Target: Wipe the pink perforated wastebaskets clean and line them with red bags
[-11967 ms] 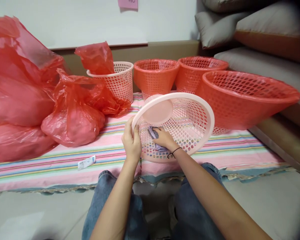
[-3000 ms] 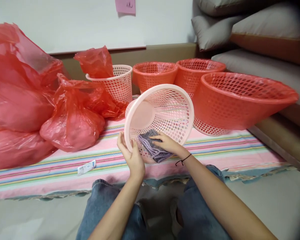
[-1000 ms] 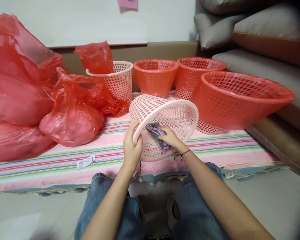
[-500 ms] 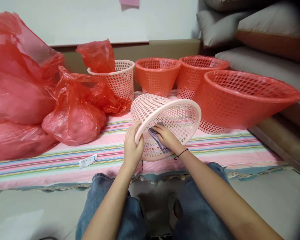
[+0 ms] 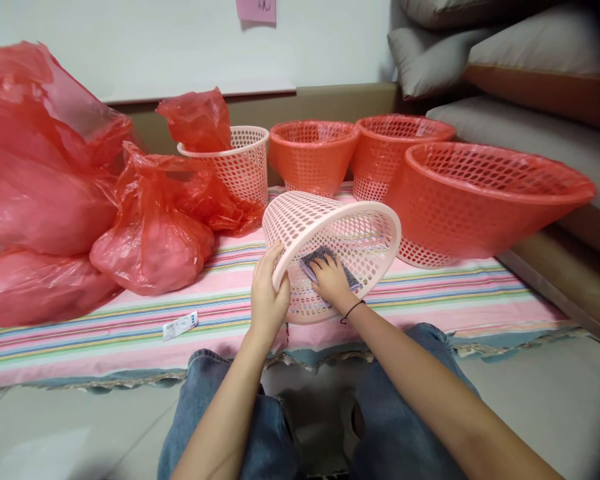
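A pale pink perforated plastic basket (image 5: 300, 217) lies tipped on its side, its mouth turned toward me. My left hand (image 5: 270, 290) is closed round the left side of its rim, thumb on the near side. Inside the basket, my right hand (image 5: 333, 280) holds a dark grey and purple cloth (image 5: 350, 275) against the lower wall. The fingers of that hand are somewhat apart on top of the cloth, and its palm side is hidden. A dark band circles my right wrist.
Red-lined baskets (image 5: 315, 157) stand behind and to the right. Another pink basket (image 5: 250, 160) has a red plastic bag (image 5: 197, 120) at its mouth. Stuffed red bags (image 5: 153, 247) crowd the left. A white label (image 5: 180, 325) lies on the striped cloth cover (image 5: 220, 300). Cushions (image 5: 520, 140) are stacked at right.
My right hand has shifted slightly inside the basket, and its fingers are more spread. More of the dark cloth shows round them. My left hand keeps its grip on the rim.
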`<state>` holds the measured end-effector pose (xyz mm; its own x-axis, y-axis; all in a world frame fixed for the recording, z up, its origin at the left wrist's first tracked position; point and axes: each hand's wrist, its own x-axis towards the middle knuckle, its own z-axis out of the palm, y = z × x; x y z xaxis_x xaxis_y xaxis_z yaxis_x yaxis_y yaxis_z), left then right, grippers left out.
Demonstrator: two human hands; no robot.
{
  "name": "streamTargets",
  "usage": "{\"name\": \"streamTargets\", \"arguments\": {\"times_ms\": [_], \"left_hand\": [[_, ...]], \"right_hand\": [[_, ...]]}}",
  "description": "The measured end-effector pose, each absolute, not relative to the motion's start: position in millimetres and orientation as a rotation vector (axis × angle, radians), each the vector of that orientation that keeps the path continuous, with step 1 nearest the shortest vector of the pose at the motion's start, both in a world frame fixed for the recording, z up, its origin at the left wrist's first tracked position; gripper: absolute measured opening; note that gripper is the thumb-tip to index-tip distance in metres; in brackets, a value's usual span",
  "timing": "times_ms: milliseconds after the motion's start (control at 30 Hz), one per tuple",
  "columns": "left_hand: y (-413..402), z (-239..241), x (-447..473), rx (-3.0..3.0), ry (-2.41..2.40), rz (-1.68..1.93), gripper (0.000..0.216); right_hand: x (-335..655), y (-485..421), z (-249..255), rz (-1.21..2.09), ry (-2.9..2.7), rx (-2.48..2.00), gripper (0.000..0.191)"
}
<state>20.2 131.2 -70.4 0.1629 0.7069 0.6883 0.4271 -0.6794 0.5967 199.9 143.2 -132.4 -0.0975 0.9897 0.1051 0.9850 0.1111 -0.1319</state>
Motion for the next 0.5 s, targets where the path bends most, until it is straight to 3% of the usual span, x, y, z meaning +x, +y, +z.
{"name": "streamTargets", "arguments": {"times_ms": [100, 233, 367, 500], "left_hand": [[131, -70, 21, 2.185, 1.086, 1.544, 0.049], [131, -69, 22, 2.181, 1.071, 1.573, 0.052], [131, -69, 22, 2.175, 1.075, 1.555, 0.054], [132, -67, 24, 2.177, 1.101, 1.538, 0.051]], "right_hand": [[194, 142, -120, 0.067, -2.157, -2.071, 0.032], [199, 143, -112, 0.161, -2.087, -2.085, 0.033], [209, 137, -104, 0.578, -2.005, -1.611, 0.046], [207, 127, -101, 0.867, -1.971, -1.263, 0.023]]}}
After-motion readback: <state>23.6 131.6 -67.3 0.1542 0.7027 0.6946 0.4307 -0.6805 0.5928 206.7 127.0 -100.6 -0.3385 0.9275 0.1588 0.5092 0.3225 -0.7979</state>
